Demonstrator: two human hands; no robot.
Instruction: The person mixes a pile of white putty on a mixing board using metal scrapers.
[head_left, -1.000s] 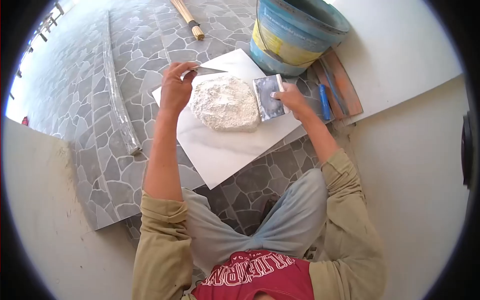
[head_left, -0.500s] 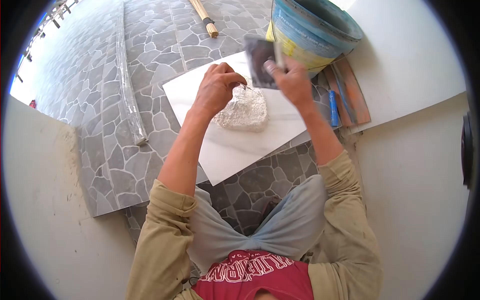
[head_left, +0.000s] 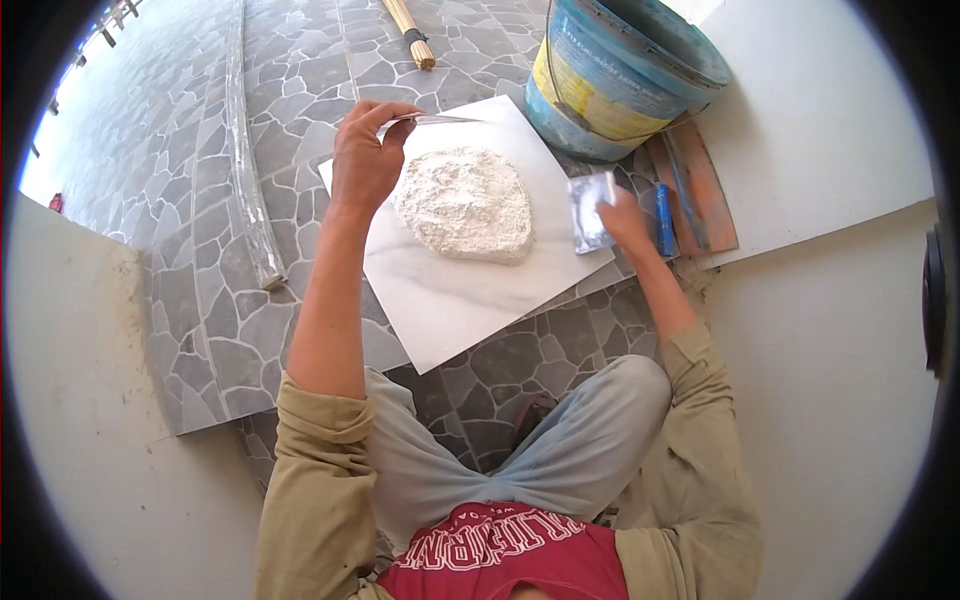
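A rounded mound of rough white material lies on a white marbled board. Up at the board's left side, my left hand pinches a thin, flat-looking tool that reaches right above the mound. My right hand grips a flat rectangular plate at the board's right edge; its face looks pale and shiny, slightly blurred. Neither hand touches the mound.
A blue bucket with a yellow band stands behind the board. Right of it lie a blue tube and a reddish board. A long bar and a stick bundle rest on stone-patterned flooring.
My left hand has moved left and up from the mound with the thin tool. My right hand has come down and right with the plate, which now shows a pale face instead of a dark one.
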